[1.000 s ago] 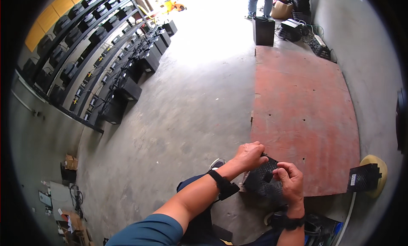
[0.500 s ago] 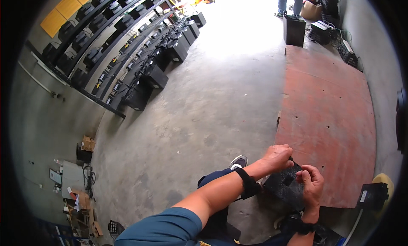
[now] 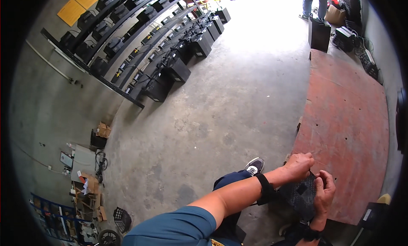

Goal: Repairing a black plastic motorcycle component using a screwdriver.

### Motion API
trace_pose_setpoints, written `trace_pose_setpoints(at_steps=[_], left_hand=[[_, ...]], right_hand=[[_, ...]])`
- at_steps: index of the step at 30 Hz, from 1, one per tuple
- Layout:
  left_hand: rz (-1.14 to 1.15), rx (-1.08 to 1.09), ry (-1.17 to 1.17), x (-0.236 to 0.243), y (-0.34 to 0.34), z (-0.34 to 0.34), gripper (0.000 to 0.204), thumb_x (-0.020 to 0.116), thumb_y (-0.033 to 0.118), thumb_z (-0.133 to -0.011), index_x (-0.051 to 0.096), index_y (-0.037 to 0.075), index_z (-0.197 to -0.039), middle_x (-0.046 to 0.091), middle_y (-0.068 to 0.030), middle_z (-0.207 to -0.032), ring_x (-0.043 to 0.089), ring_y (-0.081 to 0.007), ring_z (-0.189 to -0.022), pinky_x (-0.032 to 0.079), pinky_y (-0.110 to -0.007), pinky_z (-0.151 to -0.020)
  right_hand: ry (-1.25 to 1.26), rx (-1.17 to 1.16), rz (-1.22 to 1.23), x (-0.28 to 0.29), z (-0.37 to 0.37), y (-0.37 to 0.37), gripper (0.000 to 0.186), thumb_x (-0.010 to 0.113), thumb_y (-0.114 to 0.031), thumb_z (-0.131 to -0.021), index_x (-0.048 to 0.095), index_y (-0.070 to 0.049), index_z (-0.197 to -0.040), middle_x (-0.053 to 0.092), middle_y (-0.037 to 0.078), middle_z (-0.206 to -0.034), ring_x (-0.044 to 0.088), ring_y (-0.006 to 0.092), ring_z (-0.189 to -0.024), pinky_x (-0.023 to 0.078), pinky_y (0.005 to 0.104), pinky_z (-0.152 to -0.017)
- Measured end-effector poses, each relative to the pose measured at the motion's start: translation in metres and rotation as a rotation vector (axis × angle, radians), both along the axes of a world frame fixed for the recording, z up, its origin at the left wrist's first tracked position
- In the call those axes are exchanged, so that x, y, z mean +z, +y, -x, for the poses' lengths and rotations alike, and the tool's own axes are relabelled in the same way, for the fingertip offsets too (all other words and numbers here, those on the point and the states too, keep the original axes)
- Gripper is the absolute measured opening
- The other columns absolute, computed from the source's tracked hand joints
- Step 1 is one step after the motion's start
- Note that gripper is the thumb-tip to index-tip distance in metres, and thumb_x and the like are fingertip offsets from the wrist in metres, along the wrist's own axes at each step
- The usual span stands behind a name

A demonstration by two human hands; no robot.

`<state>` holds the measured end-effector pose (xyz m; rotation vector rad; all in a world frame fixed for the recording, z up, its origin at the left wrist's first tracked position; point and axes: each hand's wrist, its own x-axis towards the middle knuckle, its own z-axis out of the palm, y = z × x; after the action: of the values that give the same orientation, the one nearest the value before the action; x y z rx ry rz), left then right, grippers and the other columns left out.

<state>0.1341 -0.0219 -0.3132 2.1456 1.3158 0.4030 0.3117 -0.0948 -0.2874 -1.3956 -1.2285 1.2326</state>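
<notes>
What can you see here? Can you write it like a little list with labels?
Place: workshop with a grey concrete floor
Left hand: gripping the top edge of a dark textured pad
Right hand: holding the pad's right side
Left wrist: black wristband
Beside the hands: reddish-brown board lying flat on the floor
Far left: long racks of black batteries
Far end: another person's legs beside a black box
Near the knee: dark sneaker
</notes>
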Motion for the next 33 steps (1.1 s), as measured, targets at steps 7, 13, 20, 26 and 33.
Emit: trace_pose_setpoints(at_steps=[7,13,20,26,33], left_hand=[[0.005,-0.028,-0.162,-0.009,-0.002,0.0,0.024,0.066,0.007,-0.078,0.069,0.006,-0.103,0.068,-0.0159,-0.104,0.065,-0.0384,-0.103,0.052,-0.046,-0.09],[-0.009,0.255,-0.418,0.007,0.012,0.009,0.023,0.062,0.01,-0.083,0.067,0.003,-0.105,0.068,-0.0175,-0.106,0.064,-0.0399,-0.103,0.052,-0.046,-0.087],[-0.012,0.08,-0.455,0.019,0.009,-0.012,0.025,0.065,0.018,-0.085,0.067,0.002,-0.104,0.068,-0.0187,-0.104,0.065,-0.0403,-0.099,0.053,-0.046,-0.086],[0.019,0.127,-0.467,0.019,0.004,0.008,0.028,0.07,0.02,-0.086,0.067,0.002,-0.106,0.069,-0.0191,-0.103,0.068,-0.037,-0.095,0.055,-0.042,-0.083],[0.044,0.095,-0.458,0.023,0.002,0.002,0.027,0.071,0.021,-0.086,0.068,0.003,-0.107,0.07,-0.0173,-0.101,0.069,-0.0337,-0.092,0.055,-0.041,-0.081]], right_hand=[[-0.318,0.063,-0.136,-0.005,0.021,0.007,0.051,0.057,0.002,-0.087,0.052,0.001,-0.138,0.061,0.018,-0.125,0.06,0.0286,-0.114,0.048,0.038,-0.099],[-0.488,0.187,-0.315,-0.029,0.034,0.019,0.047,0.058,0.001,-0.087,0.054,0.0,-0.135,0.061,0.023,-0.127,0.059,0.0394,-0.115,0.048,0.0433,-0.097],[-0.62,0.072,-0.257,-0.051,0.013,0.032,0.021,0.064,-0.017,-0.094,0.059,-0.004,-0.11,0.064,0.022,-0.1,0.063,0.0458,-0.093,0.051,0.0488,-0.075],[-0.683,0.149,-0.448,-0.042,0.033,0.037,0.025,0.069,-0.014,-0.088,0.06,-0.003,-0.109,0.064,0.019,-0.101,0.065,0.0415,-0.095,0.054,0.0464,-0.079],[-0.764,0.161,-0.288,-0.027,0.033,0.032,0.028,0.073,-0.015,-0.084,0.063,-0.003,-0.108,0.067,0.019,-0.101,0.065,0.0413,-0.099,0.054,0.047,-0.082]])
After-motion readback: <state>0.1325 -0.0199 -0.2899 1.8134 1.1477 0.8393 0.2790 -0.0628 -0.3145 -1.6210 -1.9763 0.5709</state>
